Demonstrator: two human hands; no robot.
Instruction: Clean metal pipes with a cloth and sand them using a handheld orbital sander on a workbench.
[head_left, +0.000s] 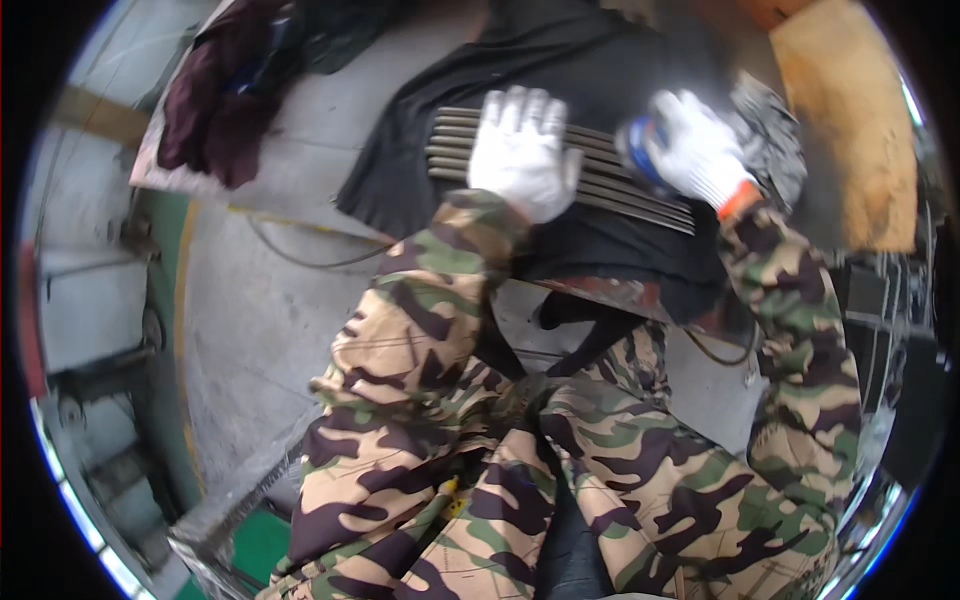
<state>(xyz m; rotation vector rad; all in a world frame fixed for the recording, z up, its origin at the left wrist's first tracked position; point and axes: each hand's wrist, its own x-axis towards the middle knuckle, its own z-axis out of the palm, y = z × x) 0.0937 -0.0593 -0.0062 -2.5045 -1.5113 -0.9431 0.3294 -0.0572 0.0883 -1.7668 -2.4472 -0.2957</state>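
Note:
Several slim grey metal rods [610,172] lie side by side on a black cloth [400,150] spread over the work table. My left hand [522,150], in a white glove, presses flat across them with its fingers stretched out. Toward the rods' right end, my right hand [695,145] is wrapped round a blue, rounded hand tool [645,152], gloved in white with an orange cuff. The tool is over or against the rods; blur hides its exact kind and whether it touches them.
A crumpled grey rag [775,140] lies right of my right hand, beside a tan board [850,130]. Dark maroon cloth [215,120] is heaped at the table's far left. A cable [310,262] hangs below the table's near edge. My camouflage-clad legs [650,470] are under that edge.

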